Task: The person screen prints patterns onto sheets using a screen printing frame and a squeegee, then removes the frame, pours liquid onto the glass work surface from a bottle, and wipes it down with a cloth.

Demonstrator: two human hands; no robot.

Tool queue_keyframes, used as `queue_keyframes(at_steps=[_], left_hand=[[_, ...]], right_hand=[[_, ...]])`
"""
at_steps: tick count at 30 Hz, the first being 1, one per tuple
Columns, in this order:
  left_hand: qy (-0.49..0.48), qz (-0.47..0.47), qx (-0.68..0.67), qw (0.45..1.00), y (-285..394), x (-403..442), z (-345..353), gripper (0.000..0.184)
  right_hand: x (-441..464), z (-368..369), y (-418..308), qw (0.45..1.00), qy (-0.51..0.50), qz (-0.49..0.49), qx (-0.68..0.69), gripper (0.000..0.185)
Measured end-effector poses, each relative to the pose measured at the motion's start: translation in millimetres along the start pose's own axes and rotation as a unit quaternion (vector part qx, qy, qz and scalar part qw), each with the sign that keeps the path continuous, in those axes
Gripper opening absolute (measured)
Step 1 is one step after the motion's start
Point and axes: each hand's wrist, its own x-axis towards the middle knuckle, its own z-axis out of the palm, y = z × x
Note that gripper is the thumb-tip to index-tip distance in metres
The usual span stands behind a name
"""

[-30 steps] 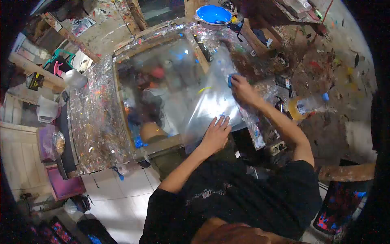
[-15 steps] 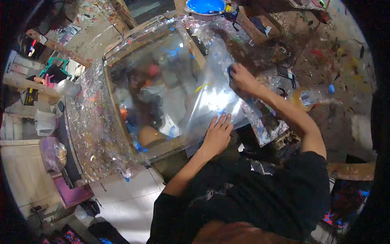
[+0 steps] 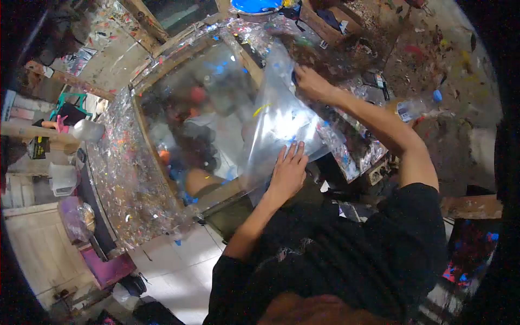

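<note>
My left hand (image 3: 289, 169) lies with fingers stretched out on a clear plastic sheet (image 3: 281, 111), pressing on its near part. Light glares off the sheet, which bears a small yellow mark. At the sheet's far right edge my right hand (image 3: 313, 85) is closed. Something small and dark bluish shows at its fingertips, but I cannot make out what it is. Under and left of the sheet is a glass pane (image 3: 216, 92) in a wooden frame (image 3: 157, 157), with blue flecks on it.
A paint-flecked tabletop (image 3: 130, 179) borders the pane on the left. A blue basin (image 3: 255, 5) stands at the far edge. Right of my right arm lies a plastic bottle (image 3: 411, 108) with a blue cap. A white jug (image 3: 64, 177) and purple item (image 3: 108, 265) are at left.
The camera view has turned and shifted slightly. Both hands stay at the plastic sheet, the left flat and the right closed at the far edge.
</note>
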Motion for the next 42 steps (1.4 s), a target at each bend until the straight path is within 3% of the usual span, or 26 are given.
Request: queue_keyframes(at_steps=[1, 2, 5, 6, 9, 11, 12, 14, 16, 17, 19, 20, 21, 23, 25, 26, 30, 33, 39, 42], left_hand=[[0.003, -0.001, -0.007, 1.0, -3, 0, -1, 0.042], [0.006, -0.001, -0.001, 1.0, -6, 0, -2, 0.042], [0.021, 0.004, 0.01, 1.0, -4, 2, 2, 0.044], [0.024, 0.008, 0.012, 1.0, -3, 2, 2, 0.044], [0.024, 0.006, 0.006, 1.0, -4, 2, -3, 0.046], [0.03, -0.003, -0.012, 0.999, -1, -1, -2, 0.046], [0.032, -0.008, -0.008, 0.999, -2, -2, 3, 0.045], [0.05, -0.015, 0.004, 0.999, 0, 3, 1, 0.045], [0.004, -0.016, 0.004, 1.0, 1, 2, -2, 0.044], [0.006, -0.017, 0.007, 1.0, -1, 2, -2, 0.044], [0.025, -0.015, -0.013, 0.999, 0, 1, 3, 0.042], [0.023, -0.014, -0.013, 1.0, 1, 2, 3, 0.042], [0.021, -0.01, -0.01, 1.0, 1, 2, 2, 0.042], [0.021, -0.008, -0.004, 1.0, -4, 1, 3, 0.042], [0.044, -0.002, 0.006, 0.999, -5, 0, 10, 0.04], [0.042, 0.0, 0.008, 0.999, -1, 0, 2, 0.039], [0.043, -0.005, 0.015, 0.999, 5, -1, 2, 0.037], [0.031, 0.001, 0.015, 0.999, 4, 1, -1, 0.038], [0.014, -0.018, -0.026, 0.999, -1, 1, -1, 0.042], [0.061, -0.006, -0.012, 0.998, 1, 0, 8, 0.04]], right_hand=[[-1, -7, -12, 0.997, -0.065, 0.03, 0.016, 0.026], [-12, -3, -16, 0.998, 0.008, -0.009, 0.059, 0.03], [-2, 8, 6, 0.997, -0.017, 0.034, 0.069, 0.032], [6, 16, 17, 0.997, 0.053, 0.001, 0.058, 0.03], [12, 40, 15, 0.994, 0.063, 0.071, 0.058, 0.03], [-14, 6, -18, 0.996, 0.048, 0.063, 0.043, 0.033], [-28, 6, -21, 0.982, -0.002, 0.086, 0.169, 0.035], [-31, -10, -1, 0.954, -0.047, 0.096, 0.281, 0.038], [-28, -26, 14, 0.943, -0.173, 0.045, 0.28, 0.036], [-23, -29, 14, 0.944, -0.17, 0.042, 0.279, 0.036], [-18, -30, 6, 0.966, 0.092, 0.017, 0.24, 0.044], [-16, -55, -23, 0.958, 0.065, 0.182, 0.211, 0.048], [-19, -54, -31, 0.958, 0.065, 0.184, 0.212, 0.048], [-17, -48, -42, 0.949, -0.126, 0.221, 0.186, 0.056], [-49, -21, -67, 0.993, 0.0, 0.05, 0.111, 0.058], [-51, -14, -70, 1.0, 0.01, -0.029, 0.005, 0.063], [-4, -11, -25, 0.99, 0.005, 0.048, 0.13, 0.06], [34, 21, 20, 0.988, 0.043, 0.068, 0.131, 0.057], [-20, 28, -11, 0.989, 0.043, 0.048, 0.131, 0.052], [13, 9, 7, 0.983, 0.016, 0.076, 0.164, 0.05]])
